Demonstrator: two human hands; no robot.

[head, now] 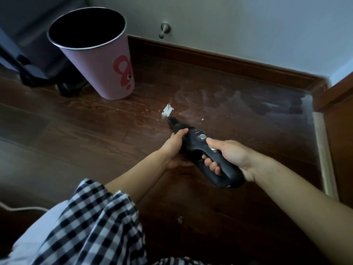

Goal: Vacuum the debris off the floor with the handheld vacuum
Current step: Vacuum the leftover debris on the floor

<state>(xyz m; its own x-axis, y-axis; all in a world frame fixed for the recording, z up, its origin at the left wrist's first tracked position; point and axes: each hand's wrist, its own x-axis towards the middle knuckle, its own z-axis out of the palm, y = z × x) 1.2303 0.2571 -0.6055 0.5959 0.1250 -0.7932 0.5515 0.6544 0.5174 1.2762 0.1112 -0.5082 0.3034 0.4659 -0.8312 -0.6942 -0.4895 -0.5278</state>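
A black handheld vacuum [196, 144] points down and away at the dark wooden floor [76, 131]. My right hand [227, 155] grips its loop handle, thumb laid on top near a round silver button. My left hand [175, 148] holds the vacuum's body from the left side. The nozzle tip sits right at a white scrap of debris [167, 110]. A smaller white crumb [202, 119] lies just to the right of the nozzle. A whitish dusty smear [238, 100] spreads over the floor further right.
A pink bin [107, 66] with a red cartoon print stands at the upper left. Behind it is dark wheeled furniture [28, 64]. A brown skirting board [219, 62] and a door stop [164, 29] line the wall. A wooden door frame [336, 115] is at the right.
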